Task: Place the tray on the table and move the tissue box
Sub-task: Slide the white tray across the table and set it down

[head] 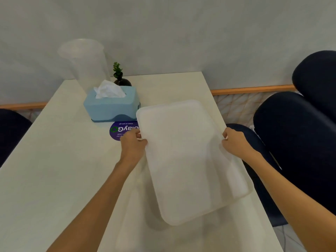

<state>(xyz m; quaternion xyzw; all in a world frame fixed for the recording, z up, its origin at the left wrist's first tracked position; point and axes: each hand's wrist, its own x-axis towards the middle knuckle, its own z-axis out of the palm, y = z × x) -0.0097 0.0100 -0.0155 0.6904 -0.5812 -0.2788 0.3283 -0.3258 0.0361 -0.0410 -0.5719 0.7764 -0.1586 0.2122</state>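
Observation:
A white rectangular tray hangs tilted a little above the cream table, over its right half. My left hand grips the tray's left rim and my right hand grips its right rim. The light blue tissue box, with a white tissue sticking out of its top, stands on the table just beyond the tray's far left corner. Under the tray lies a faint second white shape; I cannot tell what it is.
A purple round sticker lies on the table in front of the tissue box. Behind the box stand a small dark vase with a green plant and a clear plastic container. Dark chairs flank the table on both sides.

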